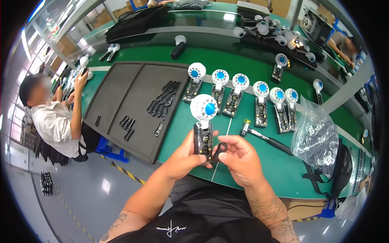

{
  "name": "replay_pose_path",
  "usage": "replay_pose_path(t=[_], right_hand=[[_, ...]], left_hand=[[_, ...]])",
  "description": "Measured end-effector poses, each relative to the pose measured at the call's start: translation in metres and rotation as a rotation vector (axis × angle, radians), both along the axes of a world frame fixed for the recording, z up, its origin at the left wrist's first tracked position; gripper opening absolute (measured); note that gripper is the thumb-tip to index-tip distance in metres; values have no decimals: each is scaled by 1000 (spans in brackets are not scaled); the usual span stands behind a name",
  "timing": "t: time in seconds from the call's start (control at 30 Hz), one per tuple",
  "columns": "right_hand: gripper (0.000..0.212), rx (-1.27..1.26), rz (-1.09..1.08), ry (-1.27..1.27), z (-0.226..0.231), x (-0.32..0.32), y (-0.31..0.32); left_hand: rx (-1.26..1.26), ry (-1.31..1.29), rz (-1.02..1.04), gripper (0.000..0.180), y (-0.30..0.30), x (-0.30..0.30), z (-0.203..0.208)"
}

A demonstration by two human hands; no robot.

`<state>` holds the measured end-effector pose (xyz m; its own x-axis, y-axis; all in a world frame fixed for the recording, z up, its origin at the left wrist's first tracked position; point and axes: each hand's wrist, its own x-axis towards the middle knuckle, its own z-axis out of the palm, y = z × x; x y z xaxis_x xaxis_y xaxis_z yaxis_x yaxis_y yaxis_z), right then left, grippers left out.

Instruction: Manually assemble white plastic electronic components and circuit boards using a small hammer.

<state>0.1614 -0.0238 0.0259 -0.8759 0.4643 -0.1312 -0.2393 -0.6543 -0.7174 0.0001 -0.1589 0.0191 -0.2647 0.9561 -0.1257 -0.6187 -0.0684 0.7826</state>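
Upright in my left hand (pixel 183 158) is a white-headed handheld fan (pixel 204 108) with a blue round centre. Its handle is uncovered and shows a circuit board; my fingers wrap round the lower part. My right hand (pixel 242 160) pinches a small black plastic part with a ring-shaped end (pixel 220 151), close beside the handle's lower right side. Whether the part touches the handle I cannot tell. Beyond my hands, several similar fans (pixel 241 82) lie in a row on the green table (pixel 194 172), their handles also uncovered.
At left, a dark tray (pixel 125 87) carries several black parts (pixel 162 99). A hammer (pixel 269 141) lies to the right, near a clear plastic bag (pixel 316 139) and a black bag (pixel 343 168). More fan pieces (pixel 279 32) are heaped at the back. A person (pixel 58 125) works at left.
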Motion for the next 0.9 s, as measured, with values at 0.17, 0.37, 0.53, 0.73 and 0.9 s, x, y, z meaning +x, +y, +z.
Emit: replay_pose_path(t=[0.17, 0.37, 0.53, 0.73, 0.9], right_hand=[[44, 262, -207, -83, -13, -4, -4], [37, 279, -272, -117, -21, -6, -6], [39, 681, -363, -184, -24, -5, -6], [40, 1694, -320, -685, 3, 20, 45], [27, 1905, -326, -923, -32, 50, 84]], left_hand=[[-88, 581, -9, 83, 16, 14, -5], [-106, 975, 144, 81, 29, 31, 7], [-117, 1056, 188, 78, 31, 31, 3], [-124, 354, 28, 74, 17, 9, -1], [-49, -136, -75, 72, 11, 2, 4]])
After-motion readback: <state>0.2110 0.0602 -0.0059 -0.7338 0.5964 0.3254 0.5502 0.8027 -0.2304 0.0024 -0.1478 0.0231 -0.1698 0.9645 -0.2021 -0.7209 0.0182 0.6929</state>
